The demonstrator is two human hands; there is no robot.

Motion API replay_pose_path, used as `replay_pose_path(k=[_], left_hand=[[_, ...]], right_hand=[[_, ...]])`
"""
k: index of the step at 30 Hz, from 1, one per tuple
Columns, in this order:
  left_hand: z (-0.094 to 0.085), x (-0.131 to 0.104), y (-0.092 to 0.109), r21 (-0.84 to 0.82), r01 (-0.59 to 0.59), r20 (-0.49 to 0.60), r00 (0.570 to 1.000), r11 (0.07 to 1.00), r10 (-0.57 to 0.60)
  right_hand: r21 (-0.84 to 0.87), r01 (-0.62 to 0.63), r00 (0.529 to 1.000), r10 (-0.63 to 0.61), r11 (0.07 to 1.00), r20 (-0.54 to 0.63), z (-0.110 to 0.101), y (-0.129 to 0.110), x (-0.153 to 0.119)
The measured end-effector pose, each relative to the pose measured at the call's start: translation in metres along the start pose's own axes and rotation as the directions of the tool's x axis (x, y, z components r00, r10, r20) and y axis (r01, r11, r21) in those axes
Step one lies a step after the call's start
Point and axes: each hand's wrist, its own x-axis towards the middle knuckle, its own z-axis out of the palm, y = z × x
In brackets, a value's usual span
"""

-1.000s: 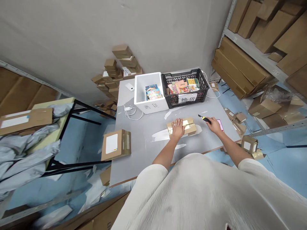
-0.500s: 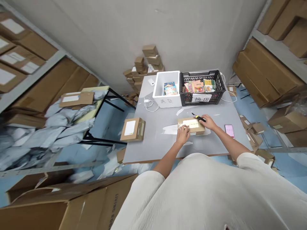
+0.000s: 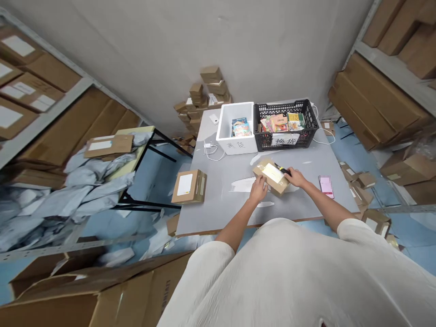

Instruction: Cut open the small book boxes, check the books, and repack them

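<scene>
A small brown cardboard box (image 3: pixel 272 176) with a pale label on top lies at an angle on the grey table (image 3: pixel 221 209). At its near left side, my left hand (image 3: pixel 259 189) grips the box edge with bent fingers. My right hand (image 3: pixel 295 177) is wrapped round a black and yellow utility knife (image 3: pixel 282 169), whose front end lies over the upper right part of the box. The right fingertips are close to the box's right end; whether they touch it is hard to tell.
Behind the box stand a white foam bin (image 3: pixel 238 145) and a black crate (image 3: pixel 286 141), both with books. Another carton (image 3: pixel 189 186) sits at the table's left edge, a phone (image 3: pixel 326 186) at the right. Grey parcels (image 3: pixel 88 181) lie on a side table.
The small box has turned clockwise on the table, its left end now further back and its right end nearer me. My left hand has shifted slightly; the knife stays in my right hand.
</scene>
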Motion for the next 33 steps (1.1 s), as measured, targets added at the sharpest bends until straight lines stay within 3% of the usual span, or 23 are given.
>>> replay_pose_path(k=[4,7,11,16,20,23,25,28,30,33], left_hand=[[-0.007,0.030,0.003,-0.002,0.017,0.031,0.999,1.000,-0.017],[-0.005,0.043,0.013,0.042,0.095,0.033,0.995,0.995,-0.096],[0.008,0.053,0.040,0.011,0.269,-0.008,0.963,0.963,-0.269],[0.026,0.060,0.080,0.019,0.320,-0.005,0.947,0.947,-0.320],[0.035,0.059,0.094,0.081,0.328,0.073,0.940,0.941,-0.334],[0.031,0.055,0.082,0.123,0.223,0.155,0.958,0.967,-0.241],[0.022,0.050,0.065,0.141,0.040,0.241,0.968,0.989,-0.074],[0.004,0.044,0.037,0.136,-0.205,0.339,0.929,0.969,0.149],[-0.006,0.040,0.024,0.141,-0.270,0.361,0.910,0.952,0.205],[-0.014,0.036,0.018,0.154,-0.258,0.301,0.932,0.954,0.203]], right_hand=[[0.156,-0.030,0.999,0.025,0.987,0.033,0.014,-0.002,-0.023],[0.215,-0.039,0.999,0.036,0.976,0.017,0.018,0.000,-0.032],[0.261,-0.070,0.994,0.090,0.963,-0.064,0.010,0.009,-0.035],[0.293,-0.110,0.985,0.144,0.950,-0.099,0.000,0.012,-0.036],[0.310,-0.129,0.981,0.167,0.942,-0.099,0.001,0.009,-0.039],[0.345,-0.128,0.976,0.180,0.930,-0.124,0.004,0.008,-0.040],[0.380,-0.119,0.969,0.191,0.917,-0.157,0.006,0.007,-0.039],[0.434,-0.117,0.963,0.208,0.893,-0.169,0.011,0.005,-0.040],[0.459,-0.123,0.973,0.198,0.880,-0.120,0.016,0.001,-0.041],[0.486,-0.123,0.987,0.156,0.865,-0.027,0.023,-0.007,-0.044]])
